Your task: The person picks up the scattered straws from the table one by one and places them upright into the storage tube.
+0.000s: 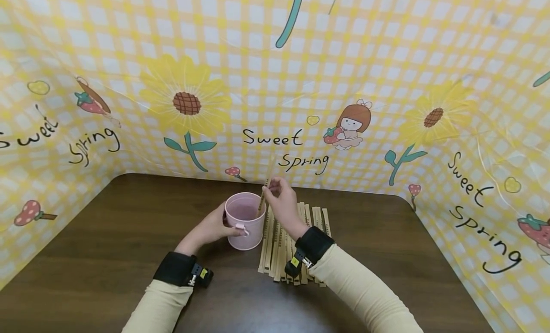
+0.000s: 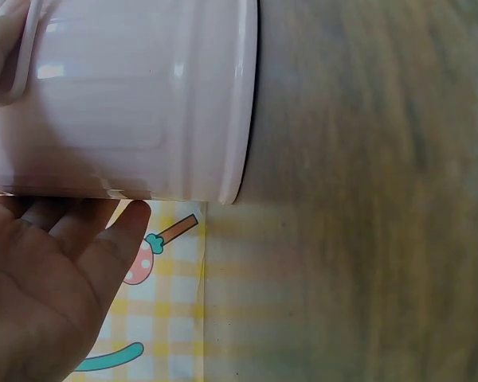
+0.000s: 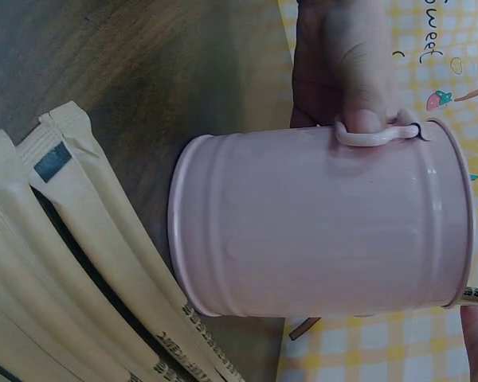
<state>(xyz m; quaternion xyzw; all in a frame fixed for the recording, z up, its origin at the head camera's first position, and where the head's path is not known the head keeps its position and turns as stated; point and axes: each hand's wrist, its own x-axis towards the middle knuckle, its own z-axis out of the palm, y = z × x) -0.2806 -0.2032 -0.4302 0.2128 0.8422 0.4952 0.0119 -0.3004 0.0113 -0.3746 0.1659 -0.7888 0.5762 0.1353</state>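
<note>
A pink metal cup (image 1: 245,221) with a small side handle stands on the dark wooden table (image 1: 107,237). My left hand (image 1: 213,226) grips it from the left, the thumb at the handle (image 3: 374,137); the left wrist view shows the cup wall (image 2: 135,103) against my palm (image 2: 40,286). My right hand (image 1: 281,199) is just right of the cup's rim and pinches a paper-wrapped chopstick packet (image 1: 263,192) that stands nearly upright, its lower end inside the cup. Several more wrapped packets (image 1: 296,242) lie side by side on the table under my right forearm, also in the right wrist view (image 3: 72,263).
A yellow checked cloth with sunflowers and "Sweet Spring" lettering (image 1: 275,85) walls the table at the back and both sides. Bare tabletop stretches left of the cup and to the right of the packets (image 1: 386,247).
</note>
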